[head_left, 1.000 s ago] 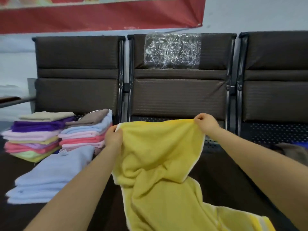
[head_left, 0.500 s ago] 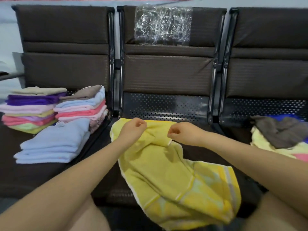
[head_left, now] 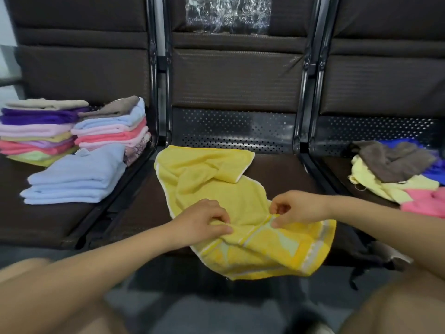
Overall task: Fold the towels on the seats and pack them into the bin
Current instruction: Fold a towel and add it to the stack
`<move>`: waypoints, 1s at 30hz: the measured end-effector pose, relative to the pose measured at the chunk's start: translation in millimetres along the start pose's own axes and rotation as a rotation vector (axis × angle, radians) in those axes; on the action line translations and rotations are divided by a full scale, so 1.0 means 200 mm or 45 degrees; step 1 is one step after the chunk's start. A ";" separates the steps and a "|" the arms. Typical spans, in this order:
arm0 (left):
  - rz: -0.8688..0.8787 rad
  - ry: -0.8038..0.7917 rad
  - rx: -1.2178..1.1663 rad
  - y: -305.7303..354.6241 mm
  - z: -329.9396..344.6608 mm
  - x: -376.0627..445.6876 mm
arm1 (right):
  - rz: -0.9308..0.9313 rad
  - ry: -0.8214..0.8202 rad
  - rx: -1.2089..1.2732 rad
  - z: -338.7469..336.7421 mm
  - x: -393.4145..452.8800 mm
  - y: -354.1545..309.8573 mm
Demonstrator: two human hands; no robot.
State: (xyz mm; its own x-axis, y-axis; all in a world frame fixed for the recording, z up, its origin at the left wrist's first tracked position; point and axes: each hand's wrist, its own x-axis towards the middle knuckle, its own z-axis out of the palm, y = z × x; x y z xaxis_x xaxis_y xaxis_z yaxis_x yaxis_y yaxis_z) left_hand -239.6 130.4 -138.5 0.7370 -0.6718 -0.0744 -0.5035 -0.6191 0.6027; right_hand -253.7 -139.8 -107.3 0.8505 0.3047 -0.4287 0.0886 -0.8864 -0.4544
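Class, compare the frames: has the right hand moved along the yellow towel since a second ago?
Yes. The right hand has left the towel's far edge near the middle seat's backrest and now pinches the yellow towel at the seat's front edge.

Head view, downward over seats

The yellow towel under my hands was soft, matt terry cloth with a smoother woven band at its near end. The seats looked like dark, matt padded fabric, ribbed on the backs, with glossy black perforated metal between. Clear, shiny crinkled plastic film covered the far backrest.
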 end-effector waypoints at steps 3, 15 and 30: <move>-0.016 0.108 -0.164 0.01 -0.08 0.05 | -0.042 -0.007 0.233 -0.04 0.02 -0.01; -0.309 0.516 0.278 -0.18 -0.24 0.25 | -0.361 0.373 -0.071 -0.08 0.21 -0.16; -0.062 0.270 0.156 0.04 -0.06 0.10 | -0.326 0.196 -0.154 -0.06 0.30 -0.15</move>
State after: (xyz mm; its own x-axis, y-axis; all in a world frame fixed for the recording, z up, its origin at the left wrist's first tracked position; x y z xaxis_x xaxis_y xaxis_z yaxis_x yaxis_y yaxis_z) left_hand -223.4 118.2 -125.7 0.8334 -0.5476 0.0750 -0.5063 -0.7020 0.5009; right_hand -198.6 -99.5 -110.4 0.8603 0.4749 -0.1853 0.3627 -0.8257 -0.4321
